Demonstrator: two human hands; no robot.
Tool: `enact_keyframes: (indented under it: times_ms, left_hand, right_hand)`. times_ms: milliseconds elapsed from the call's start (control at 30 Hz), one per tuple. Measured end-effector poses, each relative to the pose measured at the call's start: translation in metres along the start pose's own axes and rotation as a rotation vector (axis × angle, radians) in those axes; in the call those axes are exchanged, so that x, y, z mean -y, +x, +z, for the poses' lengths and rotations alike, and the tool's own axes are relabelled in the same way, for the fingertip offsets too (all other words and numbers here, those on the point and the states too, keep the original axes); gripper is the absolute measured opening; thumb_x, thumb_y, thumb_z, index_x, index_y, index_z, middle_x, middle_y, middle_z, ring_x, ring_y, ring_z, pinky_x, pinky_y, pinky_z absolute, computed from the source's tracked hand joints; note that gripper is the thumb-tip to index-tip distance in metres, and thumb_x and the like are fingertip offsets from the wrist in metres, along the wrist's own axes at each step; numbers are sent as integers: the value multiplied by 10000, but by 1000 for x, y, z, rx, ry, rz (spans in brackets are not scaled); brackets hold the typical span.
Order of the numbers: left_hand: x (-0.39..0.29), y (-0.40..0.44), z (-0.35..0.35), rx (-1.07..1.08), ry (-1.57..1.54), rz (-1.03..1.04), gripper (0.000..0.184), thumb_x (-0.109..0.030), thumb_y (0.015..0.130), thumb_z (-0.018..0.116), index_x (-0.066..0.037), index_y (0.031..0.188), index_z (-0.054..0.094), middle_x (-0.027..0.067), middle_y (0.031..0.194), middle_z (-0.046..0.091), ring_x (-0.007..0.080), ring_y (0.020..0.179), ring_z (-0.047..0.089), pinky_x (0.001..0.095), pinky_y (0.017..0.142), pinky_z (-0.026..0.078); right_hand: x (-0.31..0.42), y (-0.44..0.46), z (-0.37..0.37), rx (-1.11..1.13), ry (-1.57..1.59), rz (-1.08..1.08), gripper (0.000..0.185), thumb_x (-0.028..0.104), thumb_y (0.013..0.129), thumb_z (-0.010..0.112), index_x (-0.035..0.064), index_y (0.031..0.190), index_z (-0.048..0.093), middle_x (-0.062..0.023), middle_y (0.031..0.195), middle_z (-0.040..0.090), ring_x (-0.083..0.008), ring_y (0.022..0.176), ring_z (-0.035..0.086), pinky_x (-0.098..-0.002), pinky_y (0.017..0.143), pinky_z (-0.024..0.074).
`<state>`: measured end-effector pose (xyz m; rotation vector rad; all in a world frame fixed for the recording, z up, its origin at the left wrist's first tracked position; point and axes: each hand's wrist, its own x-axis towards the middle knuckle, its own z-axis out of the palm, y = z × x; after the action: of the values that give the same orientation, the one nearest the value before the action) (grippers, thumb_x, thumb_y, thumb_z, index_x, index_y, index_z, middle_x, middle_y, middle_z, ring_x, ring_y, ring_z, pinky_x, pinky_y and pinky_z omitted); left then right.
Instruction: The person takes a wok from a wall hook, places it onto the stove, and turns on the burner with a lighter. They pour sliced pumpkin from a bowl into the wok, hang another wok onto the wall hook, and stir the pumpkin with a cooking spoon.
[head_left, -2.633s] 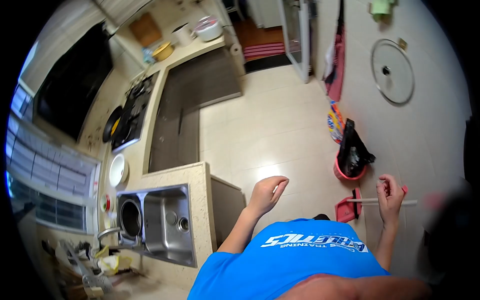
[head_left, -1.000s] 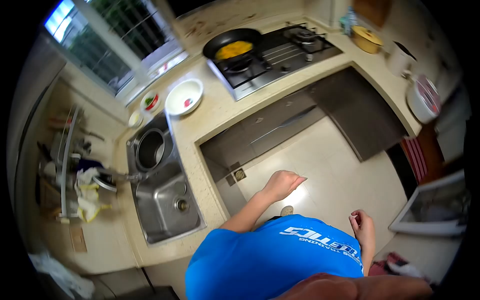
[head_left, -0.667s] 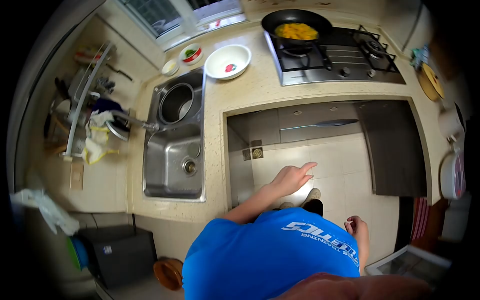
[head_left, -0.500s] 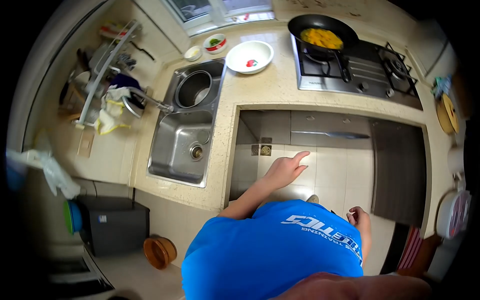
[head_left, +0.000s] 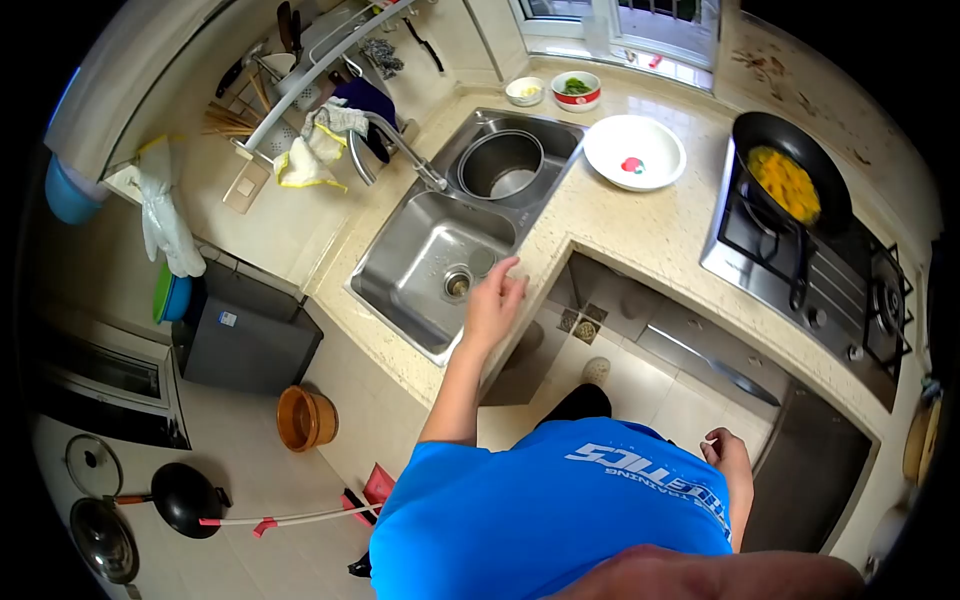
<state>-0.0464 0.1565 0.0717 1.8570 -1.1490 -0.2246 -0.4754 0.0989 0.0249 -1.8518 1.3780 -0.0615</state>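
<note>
My left hand (head_left: 493, 303) reaches out over the counter edge beside the sink (head_left: 462, 235), fingers apart and nothing in them. It is nearest the sink's front basin, with its drain just to the left. My right hand (head_left: 730, 452) hangs low by my side with loosely curled fingers, and I see nothing in it. A dark round pot (head_left: 500, 165) sits in the sink's rear basin. On the counter right of the sink stands a white bowl (head_left: 640, 150) with a red mark inside. A black frying pan (head_left: 755, 130) holding yellow food (head_left: 784, 185) rests on the gas stove (head_left: 840, 310).
A small bowl (head_left: 525, 92) and a red-and-white bowl of chopped greens (head_left: 577, 90) stand behind the sink. The faucet (head_left: 400, 150) arches beside hanging gloves (head_left: 312, 155). A dark bin (head_left: 255, 335) and brown pot (head_left: 306, 418) are at left. A knife (head_left: 715, 365) lies by the cabinet.
The view and my body have turned left toward the sink. My left hand has moved from above the floor opening to the sink's edge. My right hand stays by my side.
</note>
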Motion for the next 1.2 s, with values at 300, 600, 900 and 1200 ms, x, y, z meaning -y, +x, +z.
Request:
enact_keyframes:
  times_ms: [300, 600, 900, 1200]
  left_hand:
    - [123, 256, -21, -323, -555, -169, 226, -141, 865, 484, -1, 1038, 520, 53, 824, 595, 93, 704, 549, 200, 585, 443]
    - [267, 459, -69, -1025, 23, -290, 392, -150, 738, 547, 43, 1074, 493, 204, 1009, 569, 323, 939, 540, 339, 824, 397]
    - [310, 492, -91, -901, 381, -404, 424, -310, 804, 491, 58, 1013, 512, 247, 983, 550, 381, 912, 525, 414, 813, 405]
    - [255, 480, -68, -842, -182, -10, 269, -223, 846, 487, 10, 722, 545, 99, 670, 579, 202, 595, 518, 320, 568, 409]
  right_hand:
    - [88, 129, 9, 167, 11, -19, 189, 122, 757, 606, -10, 879, 545, -124, 595, 558, -158, 550, 513, -308, 512, 399]
    - [106, 174, 9, 134, 9, 145, 211, 130, 729, 614, -7, 881, 560, -162, 652, 587, -269, 619, 589, -341, 563, 453]
    - [142, 203, 9, 193, -74, 180, 261, 217, 755, 596, 13, 917, 574, -156, 710, 611, -238, 690, 606, -326, 626, 468]
    - [169, 217, 2, 255, -206, 96, 228, 191, 757, 591, 31, 918, 570, -148, 776, 618, -277, 740, 599, -365, 651, 471]
